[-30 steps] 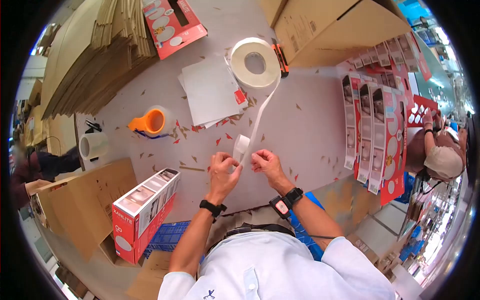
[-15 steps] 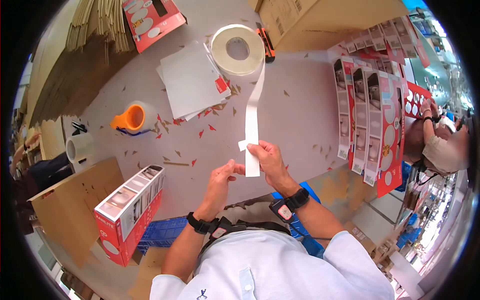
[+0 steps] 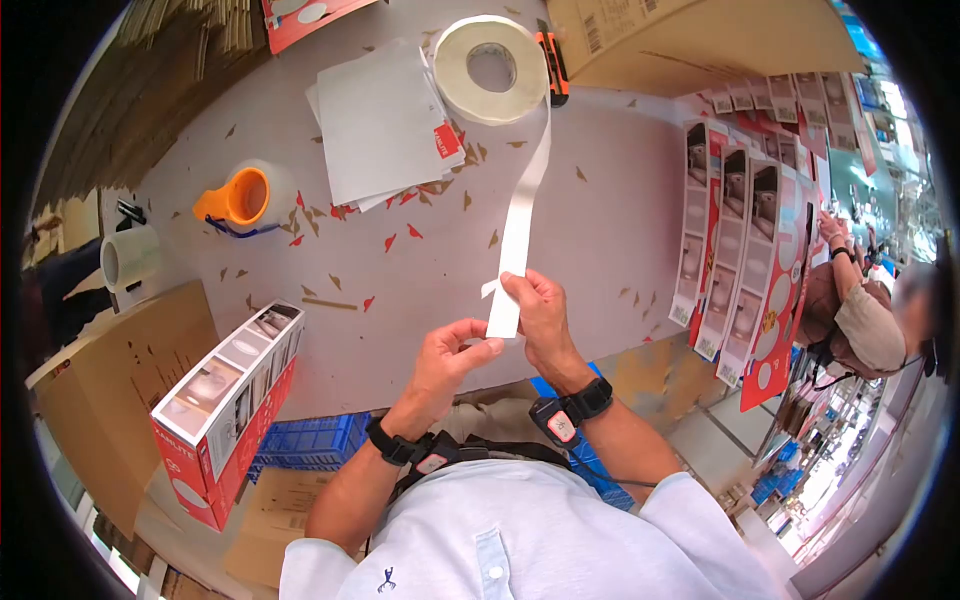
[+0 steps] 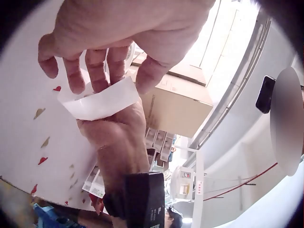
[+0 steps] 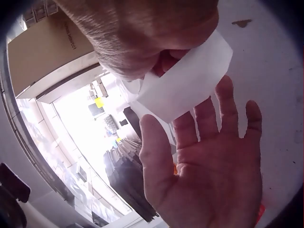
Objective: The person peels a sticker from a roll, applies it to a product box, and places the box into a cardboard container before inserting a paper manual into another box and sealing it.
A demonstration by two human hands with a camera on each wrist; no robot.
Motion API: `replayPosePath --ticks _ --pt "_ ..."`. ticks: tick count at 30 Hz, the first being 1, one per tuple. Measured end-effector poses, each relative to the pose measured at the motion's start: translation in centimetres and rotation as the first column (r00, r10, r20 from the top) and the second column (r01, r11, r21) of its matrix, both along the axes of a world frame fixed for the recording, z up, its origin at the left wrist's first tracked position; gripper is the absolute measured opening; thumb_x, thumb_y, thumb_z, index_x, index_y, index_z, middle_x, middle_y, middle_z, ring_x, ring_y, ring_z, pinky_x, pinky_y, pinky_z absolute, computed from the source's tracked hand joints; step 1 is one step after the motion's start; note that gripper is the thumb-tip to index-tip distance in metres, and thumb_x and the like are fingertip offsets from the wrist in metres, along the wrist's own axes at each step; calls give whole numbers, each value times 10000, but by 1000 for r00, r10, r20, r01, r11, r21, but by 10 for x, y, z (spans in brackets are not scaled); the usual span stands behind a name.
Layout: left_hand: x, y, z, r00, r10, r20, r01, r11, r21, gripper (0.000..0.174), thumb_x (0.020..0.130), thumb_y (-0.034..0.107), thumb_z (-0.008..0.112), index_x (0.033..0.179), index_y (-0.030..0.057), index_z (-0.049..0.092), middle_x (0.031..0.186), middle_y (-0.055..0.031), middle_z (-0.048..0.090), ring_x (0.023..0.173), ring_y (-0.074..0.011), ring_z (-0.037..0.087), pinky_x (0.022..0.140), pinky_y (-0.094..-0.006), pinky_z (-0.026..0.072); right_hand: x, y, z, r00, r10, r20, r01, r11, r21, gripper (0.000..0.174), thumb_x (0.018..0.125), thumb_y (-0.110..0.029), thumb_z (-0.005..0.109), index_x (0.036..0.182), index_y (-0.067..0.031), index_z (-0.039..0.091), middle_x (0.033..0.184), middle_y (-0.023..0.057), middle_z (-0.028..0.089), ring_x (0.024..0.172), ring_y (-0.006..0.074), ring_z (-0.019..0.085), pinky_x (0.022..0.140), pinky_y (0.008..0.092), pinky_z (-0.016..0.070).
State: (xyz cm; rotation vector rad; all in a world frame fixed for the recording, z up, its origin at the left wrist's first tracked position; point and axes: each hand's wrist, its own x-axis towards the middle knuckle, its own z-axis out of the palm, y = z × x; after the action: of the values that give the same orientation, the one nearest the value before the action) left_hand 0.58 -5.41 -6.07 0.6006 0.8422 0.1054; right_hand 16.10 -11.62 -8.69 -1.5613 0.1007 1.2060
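Note:
A strip of white tape (image 3: 518, 235) runs from a large roll of white tape (image 3: 490, 70) toward the person. The right hand (image 3: 538, 312) pinches the strip near its free end, thumb on top; a small white flap (image 3: 489, 288) sticks out beside the thumb. Close by on the left is the left hand (image 3: 440, 360), its thumb and index finger right at the strip's end. In the right wrist view, the left hand (image 5: 209, 161) has its fingers straight and spread, with the thumb apart from them. The left wrist view shows the strip (image 4: 102, 102) bowed between both hands.
White sheets (image 3: 375, 130) lie left of the roll, a cutter (image 3: 552, 70) right of it. An orange tape dispenser (image 3: 240, 197) and a red-white box (image 3: 230, 410) stand left. Printed cartons (image 3: 730, 250) line the right side, near another person (image 3: 865, 310). Scraps litter the table.
The right hand took hold of the strip, and a longer flat length now shows near the person. The small white curl by the left hand is gone; the left fingers moved to the strip's end.

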Motion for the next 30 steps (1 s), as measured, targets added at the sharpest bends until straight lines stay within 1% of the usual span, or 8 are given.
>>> replayPosePath --ticks 6,9,10,12,15,18,24,30 --pt "2 -2 -2 997 75 -18 -75 997 10 143 942 116 734 1060 36 734 980 8 732 915 -67 620 887 -272 459 3 -1 1 1000 7 -8 -7 1000 1 214 1005 -191 668 865 -29 687 745 -37 618 634 31 524 544 243 415" --pt "4 0 0 994 98 -39 -97 995 31 123 941 112 735 1041 39 735 979 6 733 891 -68 625 868 -268 467 3 -1 1 959 -50 278 49 999 11 154 981 -147 705 881 -31 689 825 -5 650 679 62 557 588 251 449" --pt "4 1 0 994 96 -54 -93 994 50 117 941 111 735 1034 39 736 976 6 733 882 -70 627 858 -265 470 7 -3 10 873 51 486 -70 997 22 116 959 -123 717 892 -33 691 852 14 661 696 90 577 606 268 469" --pt "4 3 -1 993 87 -82 -78 991 107 111 939 106 734 1025 37 738 967 3 729 871 -69 627 836 -258 477 19 -7 42 542 201 816 -300 953 -36 60 916 -76 741 914 -37 696 906 52 681 731 145 619 642 303 508" --pt "3 3 0 992 59 -111 -34 976 217 107 936 96 730 1017 28 743 951 3 718 866 -63 617 800 -249 482 30 -7 65 219 329 919 -664 740 -107 103 844 -10 746 939 -17 708 892 90 683 777 221 676 667 345 543" --pt "8 8 6 992 44 -120 3 930 368 117 930 102 729 1004 12 746 912 5 695 849 -74 600 772 -260 479 32 -4 67 124 386 914 -765 624 -160 142 790 10 742 927 -16 715 901 116 679 784 281 667 672 377 551" --pt "7 11 8 986 26 -165 92 741 665 113 873 94 754 938 6 725 859 -66 678 855 -197 603 795 -340 477 35 4 69 22 425 905 -815 532 -230 150 767 3 736 913 -17 705 872 103 668 776 293 664 662 401 548" --pt "10 15 11 989 -22 -149 140 491 860 107 835 52 754 907 14 684 883 -79 678 891 -266 612 827 -382 470 44 10 71 47 479 877 -861 465 -207 103 773 -6 745 862 -22 695 817 95 658 732 277 666 631 376 545"
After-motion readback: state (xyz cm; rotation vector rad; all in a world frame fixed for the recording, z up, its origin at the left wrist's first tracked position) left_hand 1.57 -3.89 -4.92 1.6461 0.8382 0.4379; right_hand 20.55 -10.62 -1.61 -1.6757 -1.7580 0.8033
